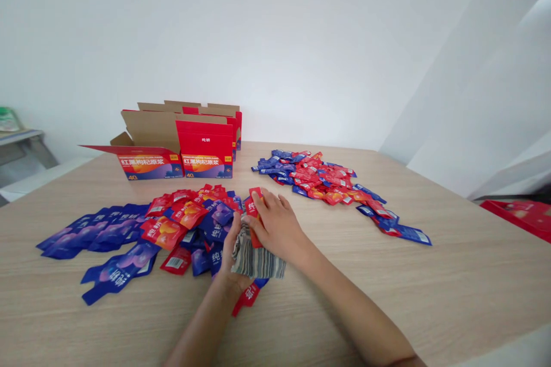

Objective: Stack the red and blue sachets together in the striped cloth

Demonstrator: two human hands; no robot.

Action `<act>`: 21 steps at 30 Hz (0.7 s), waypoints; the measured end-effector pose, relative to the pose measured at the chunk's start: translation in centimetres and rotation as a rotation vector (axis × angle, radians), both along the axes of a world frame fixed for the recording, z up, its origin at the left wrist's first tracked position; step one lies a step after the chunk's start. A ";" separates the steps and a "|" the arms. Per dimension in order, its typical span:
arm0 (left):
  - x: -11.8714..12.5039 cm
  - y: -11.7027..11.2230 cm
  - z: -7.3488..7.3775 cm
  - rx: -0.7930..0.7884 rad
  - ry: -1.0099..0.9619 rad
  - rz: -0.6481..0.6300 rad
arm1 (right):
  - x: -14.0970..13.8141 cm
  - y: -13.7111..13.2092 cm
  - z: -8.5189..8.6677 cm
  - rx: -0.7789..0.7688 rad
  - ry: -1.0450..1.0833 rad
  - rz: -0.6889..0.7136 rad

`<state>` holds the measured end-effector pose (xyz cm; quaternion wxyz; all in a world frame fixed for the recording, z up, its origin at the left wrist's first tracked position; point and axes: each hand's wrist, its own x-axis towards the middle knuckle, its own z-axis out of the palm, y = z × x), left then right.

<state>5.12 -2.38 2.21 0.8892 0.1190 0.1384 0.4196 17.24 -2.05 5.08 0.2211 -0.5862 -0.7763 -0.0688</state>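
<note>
My right hand [278, 226] has its fingers closed on a red pouch [253, 198] with white lettering. Below it, my left hand [232, 255] grips a grey striped cloth [258, 261], which lies against the pouch's lower part. My left thumb is up near the pouch; the fingers behind the cloth are hidden. A heap of red and blue pouches [185, 215] lies just left of both hands. Under the cloth, another red pouch [247, 297] pokes out on the table. Several blue pouches [103, 226] overlap in a row at the far left.
Open red cartons [206, 152] stand at the back left, one flap [116, 149] sticking out leftward. A second pile of pouches [318, 175] spreads over the back right of the wooden table [387, 309]. A red object [520, 215] is at the right edge.
</note>
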 end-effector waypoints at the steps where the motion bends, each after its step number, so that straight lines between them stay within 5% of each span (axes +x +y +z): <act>1: 0.0 0.1 0.0 -0.003 -0.010 0.013 | -0.4 0.0 -0.2 -0.014 -0.009 -0.007; 12: -1.6 1.2 -0.9 0.003 -0.123 0.192 | -3.0 -2.0 -1.2 0.008 -0.027 0.049; 21: 0.0 -0.1 -0.1 0.016 -0.080 0.076 | -1.3 0.3 -2.1 0.150 0.075 0.018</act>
